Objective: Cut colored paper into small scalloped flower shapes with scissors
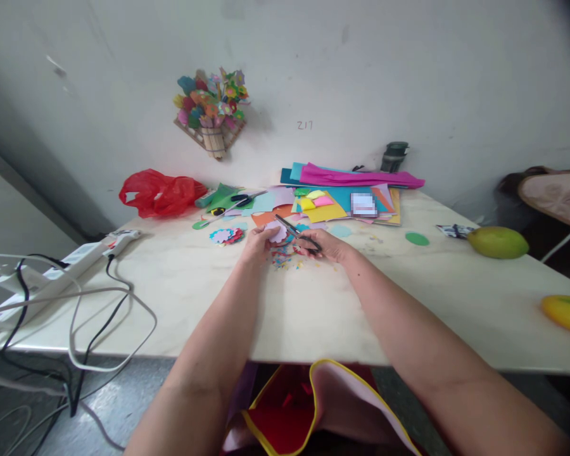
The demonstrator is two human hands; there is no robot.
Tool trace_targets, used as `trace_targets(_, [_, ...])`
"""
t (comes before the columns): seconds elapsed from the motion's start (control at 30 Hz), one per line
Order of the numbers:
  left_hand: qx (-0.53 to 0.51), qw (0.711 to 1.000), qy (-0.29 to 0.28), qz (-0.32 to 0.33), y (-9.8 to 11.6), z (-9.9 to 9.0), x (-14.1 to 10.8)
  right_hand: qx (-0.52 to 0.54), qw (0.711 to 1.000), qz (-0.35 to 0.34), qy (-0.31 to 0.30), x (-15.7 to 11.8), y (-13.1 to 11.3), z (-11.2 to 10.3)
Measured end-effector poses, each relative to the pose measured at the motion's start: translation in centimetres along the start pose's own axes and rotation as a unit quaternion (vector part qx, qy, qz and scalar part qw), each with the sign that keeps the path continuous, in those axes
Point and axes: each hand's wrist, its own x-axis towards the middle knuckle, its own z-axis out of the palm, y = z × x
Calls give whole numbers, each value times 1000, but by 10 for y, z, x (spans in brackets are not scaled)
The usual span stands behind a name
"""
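Between the fingers of my left hand (pixel 257 242) is a pale lilac paper cutout (pixel 278 232) with a scalloped edge. My right hand (pixel 327 244) is closed around the handles of dark scissors (pixel 292 227), whose blades point up and left beside the cutout. Small coloured paper scraps (pixel 285 259) lie scattered on the table under both hands. Left of my left hand rests a pile of scalloped paper cutouts (pixel 227 236) in blue, red and lilac. Whether the blades touch the paper, I cannot tell.
Behind my hands lie coloured paper sheets (pixel 335 209), with a red plastic bag (pixel 159 193) to their left. A power strip (pixel 52 278) with loose cables occupies the left edge. Mango-like fruits (pixel 498 242) sit at right. Below the table edge hangs an open yellow-trimmed bag or apron (pixel 323 405).
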Motion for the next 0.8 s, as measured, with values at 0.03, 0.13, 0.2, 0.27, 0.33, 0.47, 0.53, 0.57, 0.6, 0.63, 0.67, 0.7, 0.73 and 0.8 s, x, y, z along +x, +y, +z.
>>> trace_targets(0.03, [0,1000,-3,0,0,0,0,0,1000,-1,0,-1,-1,0])
trace_targets(0.13, [1,1000,-12,-1,0,0,-1,-3,1000,-1,1,-3,-5,2])
trace_targets(0.2, [4,1000,-15,-2,1,1,-1,-2,1000,4,3,-4,-6,2])
trace_targets(0.27, [8,1000,-18,-5,2,1,-2,1,1000,7,3,-4,-6,2])
trace_targets(0.33, [10,1000,-21,-10,1,1,-2,5,1000,5,2,-3,-4,1])
trace_targets(0.47, [13,999,-27,-25,0,-1,-1,15,1000,1,-6,1,0,0])
trace_targets(0.53, [14,999,-29,-29,0,-1,-1,20,1000,4,-10,1,1,0])
trace_targets(0.57, [14,999,-29,-30,0,-2,-1,22,1000,5,-10,1,1,0])
trace_targets(0.6, [14,999,-28,-31,0,-2,-1,24,1000,5,-10,1,0,0])
trace_targets(0.63, [15,999,-29,-33,0,-2,-1,25,1000,3,-9,1,-1,1])
trace_targets(0.67, [16,999,-30,-34,0,-2,-1,27,1000,3,-8,0,-1,2])
trace_targets(0.7, [16,999,-31,-34,0,-3,0,28,1000,3,-5,0,-2,2])
trace_targets(0.73, [17,999,-32,-34,0,-3,0,28,1000,3,-3,0,-2,3])
trace_targets(0.8, [20,999,-34,-34,-1,-3,0,27,1000,5,0,0,-2,3])
